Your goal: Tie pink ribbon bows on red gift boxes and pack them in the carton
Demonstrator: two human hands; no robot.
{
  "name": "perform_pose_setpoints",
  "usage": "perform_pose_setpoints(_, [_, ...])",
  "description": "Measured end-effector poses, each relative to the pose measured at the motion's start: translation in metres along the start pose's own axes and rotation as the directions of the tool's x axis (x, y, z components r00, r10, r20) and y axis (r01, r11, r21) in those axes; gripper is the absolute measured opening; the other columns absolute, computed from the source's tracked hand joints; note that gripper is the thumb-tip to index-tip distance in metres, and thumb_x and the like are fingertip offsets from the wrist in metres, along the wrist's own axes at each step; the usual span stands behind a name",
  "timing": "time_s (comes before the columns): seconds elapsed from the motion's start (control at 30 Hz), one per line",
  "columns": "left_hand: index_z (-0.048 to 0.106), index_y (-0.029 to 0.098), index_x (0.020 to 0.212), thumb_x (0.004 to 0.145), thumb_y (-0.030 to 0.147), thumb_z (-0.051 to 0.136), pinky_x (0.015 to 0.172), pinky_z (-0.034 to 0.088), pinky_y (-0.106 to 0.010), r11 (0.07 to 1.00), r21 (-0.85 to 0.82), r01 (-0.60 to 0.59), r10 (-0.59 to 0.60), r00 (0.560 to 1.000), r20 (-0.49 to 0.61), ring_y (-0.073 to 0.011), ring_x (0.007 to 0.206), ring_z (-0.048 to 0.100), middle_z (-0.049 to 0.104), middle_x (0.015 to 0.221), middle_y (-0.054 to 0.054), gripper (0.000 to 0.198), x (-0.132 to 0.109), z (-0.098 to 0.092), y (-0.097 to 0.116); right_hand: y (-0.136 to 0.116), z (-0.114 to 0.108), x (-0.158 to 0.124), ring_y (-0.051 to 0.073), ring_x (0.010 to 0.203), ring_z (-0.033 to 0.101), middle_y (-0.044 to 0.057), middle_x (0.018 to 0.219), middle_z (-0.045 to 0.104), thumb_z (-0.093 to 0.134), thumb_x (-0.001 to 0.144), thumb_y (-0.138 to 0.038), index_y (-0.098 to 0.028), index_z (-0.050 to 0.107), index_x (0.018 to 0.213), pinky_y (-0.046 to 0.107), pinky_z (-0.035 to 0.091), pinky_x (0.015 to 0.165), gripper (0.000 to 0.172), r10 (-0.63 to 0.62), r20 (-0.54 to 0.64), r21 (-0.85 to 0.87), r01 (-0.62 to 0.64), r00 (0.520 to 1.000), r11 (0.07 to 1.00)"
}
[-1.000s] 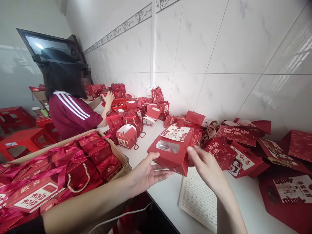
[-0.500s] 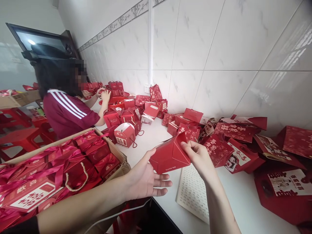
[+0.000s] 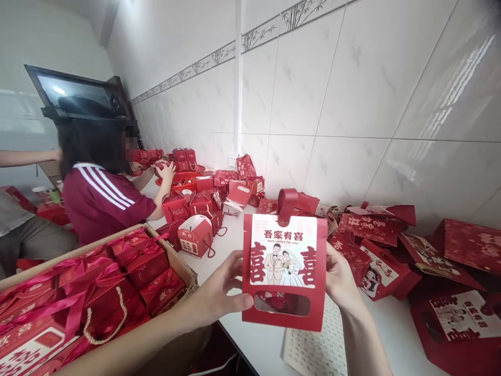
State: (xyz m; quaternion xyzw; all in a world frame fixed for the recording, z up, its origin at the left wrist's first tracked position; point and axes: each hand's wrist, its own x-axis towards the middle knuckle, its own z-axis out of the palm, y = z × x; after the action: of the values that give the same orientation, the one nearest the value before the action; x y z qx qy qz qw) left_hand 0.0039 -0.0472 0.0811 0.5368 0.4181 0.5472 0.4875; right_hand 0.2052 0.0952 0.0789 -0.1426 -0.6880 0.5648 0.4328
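Note:
A red gift box (image 3: 285, 324) with a white panel showing a bride and groom, an oval window and a ribbon loop on top stands upright above the table, its front facing me. My left hand (image 3: 223, 292) grips its left side, thumb near the window. My right hand (image 3: 342, 277) holds the right side, its fingers partly hidden behind the box. Under the box lies an open page of handwriting (image 3: 313, 344). Several other red boxes (image 3: 387, 266) lie to the right of my right hand.
A cardboard carton (image 3: 178, 256) full of ribboned red boxes is at the left. Beyond it, a person in a maroon shirt (image 3: 105, 203) handles red items. More boxes (image 3: 195, 235) line the wall side. Another person's arm (image 3: 27, 157) reaches in from the left edge.
The box in my hands has turned from its folded underside to its printed front and stands upright. My left hand has closed on its side. Another person's arm has appeared at the left.

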Motion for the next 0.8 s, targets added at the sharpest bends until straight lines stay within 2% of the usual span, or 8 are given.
perform_pose_setpoints(0.2, [0.042, 0.024, 0.122, 0.069, 0.037, 0.071, 0.099, 0.036, -0.042, 0.989, 0.149, -0.022, 0.023, 1.0, -0.009, -0.0267, 0.119, 0.045, 0.044, 0.134, -0.009, 0.062, -0.006, -0.002, 0.005, 0.005, 0.005, 0.003, 0.013, 0.061, 0.054, -0.001, 0.069, 0.055, 0.066, 0.072, -0.03, -0.022, 0.045, 0.066, 0.024, 0.049, 0.055, 0.023, -0.022, 0.046, -0.049, 0.024, 0.999, 0.999])
perform_pose_setpoints(0.33, [0.051, 0.018, 0.11, 0.061, 0.032, 0.077, 0.095, 0.04, -0.038, 0.989, 0.085, 0.121, -0.108, 0.983, -0.149, -0.025, 0.11, 0.052, 0.055, 0.122, -0.01, 0.057, -0.015, -0.012, 0.009, 0.005, 0.014, 0.005, 0.015, 0.069, 0.056, 0.001, 0.074, 0.057, 0.061, 0.075, -0.037, -0.022, 0.044, 0.068, 0.026, 0.05, 0.063, 0.024, 0.019, 0.048, -0.203, -0.009, 0.999, 0.979])
perform_pose_setpoints(0.37, [0.053, 0.017, 0.108, 0.062, 0.034, 0.076, 0.091, 0.043, -0.037, 0.982, -0.013, 0.188, -0.187, 0.961, -0.203, -0.0241, 0.105, 0.056, 0.058, 0.117, -0.01, 0.054, -0.019, -0.017, 0.011, 0.005, 0.016, 0.006, 0.016, 0.072, 0.057, 0.002, 0.076, 0.058, 0.06, 0.076, -0.039, -0.022, 0.045, 0.069, 0.027, 0.049, 0.066, 0.024, 0.035, 0.047, -0.264, -0.021, 0.998, 0.964])
perform_pose_setpoints(0.43, [0.055, 0.016, 0.106, 0.069, 0.044, 0.067, 0.079, 0.049, -0.033, 0.91, -0.278, 0.309, -0.386, 0.875, -0.293, -0.0207, 0.089, 0.062, 0.064, 0.104, -0.009, 0.048, -0.03, -0.029, 0.016, 0.006, 0.019, 0.006, 0.017, 0.075, 0.058, 0.003, 0.078, 0.061, 0.055, 0.078, -0.044, -0.021, 0.049, 0.071, 0.028, 0.049, 0.071, 0.025, 0.084, 0.083, -0.396, -0.045, 0.993, 0.917])
perform_pose_setpoints(0.53, [0.057, 0.015, 0.102, 0.078, 0.057, 0.049, 0.062, 0.05, -0.024, 0.764, -0.577, 0.289, -0.568, 0.726, -0.388, -0.0137, 0.065, 0.062, 0.067, 0.083, -0.006, 0.049, -0.051, -0.048, 0.025, 0.013, 0.022, 0.007, 0.018, 0.069, 0.059, 0.003, 0.07, 0.062, 0.051, 0.078, -0.052, -0.022, 0.053, 0.07, 0.027, 0.049, 0.067, 0.031, 0.186, 0.216, -0.549, -0.039, 0.958, 0.835])
perform_pose_setpoints(0.6, [0.058, 0.013, 0.099, 0.079, 0.061, 0.044, 0.058, 0.049, -0.021, 0.737, -0.641, 0.215, -0.594, 0.658, -0.462, -0.0118, 0.059, 0.061, 0.065, 0.074, -0.005, 0.053, -0.066, -0.058, 0.028, 0.023, 0.024, 0.008, 0.019, 0.065, 0.061, 0.003, 0.066, 0.063, 0.05, 0.075, -0.057, -0.023, 0.054, 0.066, 0.027, 0.049, 0.063, 0.035, 0.258, 0.306, -0.598, -0.026, 0.916, 0.801])
perform_pose_setpoints(0.73, [0.057, 0.009, 0.092, 0.081, 0.061, 0.039, 0.062, 0.05, -0.023, 0.758, -0.634, 0.152, -0.592, 0.569, -0.571, -0.0128, 0.058, 0.06, 0.062, 0.066, -0.006, 0.056, -0.098, -0.07, 0.021, 0.053, 0.026, 0.006, 0.024, 0.07, 0.065, 0.005, 0.069, 0.068, 0.049, 0.068, -0.064, -0.026, 0.06, 0.064, 0.029, 0.053, 0.065, 0.039, 0.412, 0.408, -0.667, -0.042, 0.815, 0.744])
perform_pose_setpoints(0.8, [0.056, 0.008, 0.092, 0.082, 0.058, 0.04, 0.066, 0.051, -0.025, 0.779, -0.614, 0.13, -0.582, 0.516, -0.628, -0.0139, 0.061, 0.061, 0.062, 0.068, -0.006, 0.053, -0.114, -0.073, 0.016, 0.074, 0.024, 0.002, 0.026, 0.074, 0.067, 0.006, 0.074, 0.07, 0.051, 0.065, -0.064, -0.029, 0.064, 0.066, 0.029, 0.054, 0.066, 0.038, 0.421, 0.398, -0.686, -0.04, 0.815, 0.726])
